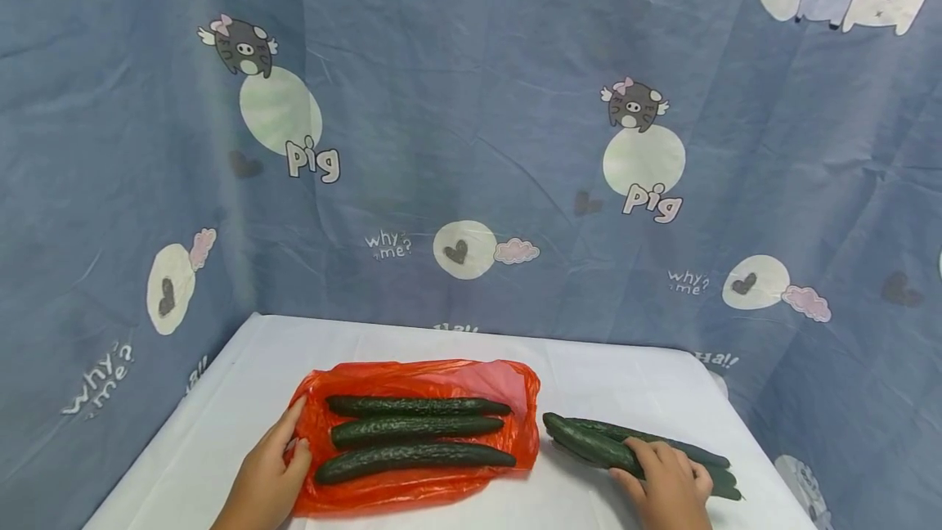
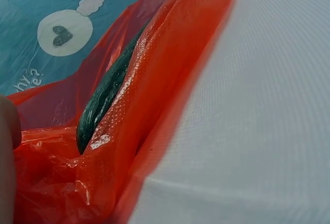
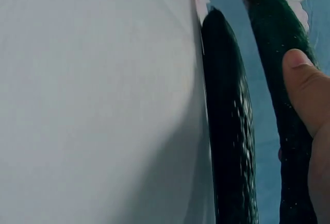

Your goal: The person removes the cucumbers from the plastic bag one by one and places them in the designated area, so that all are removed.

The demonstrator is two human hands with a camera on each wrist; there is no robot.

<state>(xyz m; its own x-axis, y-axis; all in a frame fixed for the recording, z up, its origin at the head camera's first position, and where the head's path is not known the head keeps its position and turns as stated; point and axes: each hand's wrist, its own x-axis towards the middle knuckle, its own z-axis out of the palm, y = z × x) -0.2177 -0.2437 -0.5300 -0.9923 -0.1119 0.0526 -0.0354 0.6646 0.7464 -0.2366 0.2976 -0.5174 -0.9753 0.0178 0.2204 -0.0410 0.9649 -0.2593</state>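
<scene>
Nearest the camera, at the lower edge of the head view, your right hand (image 1: 666, 485) grips a dark green cucumber (image 1: 589, 442), its fingers and thumb clamped around the body, on the right part of the white table (image 1: 589, 366). Just behind it lies a second cucumber (image 1: 692, 450), and the right wrist view shows a gap between the two toward their tips; whether another sits under your hand, you cannot tell, as the far ends overlap. Your left hand (image 1: 268, 464) is at the left edge of a crinkled red plastic bag (image 1: 397, 501), touching it, with thumb and index fingertip apart; whether the fingers pinch the plastic, you cannot tell. Within the bag, three cucumbers lie side by side, lengthwise: a far one (image 1: 419, 406), a middle one (image 1: 419, 429) and a slightly curved near one (image 1: 415, 460). In the left wrist view the red plastic rises beside one cucumber and partly covers it. Behind the table hangs a blue cloth (image 1: 471, 145) printed with cartoon pigs.
</scene>
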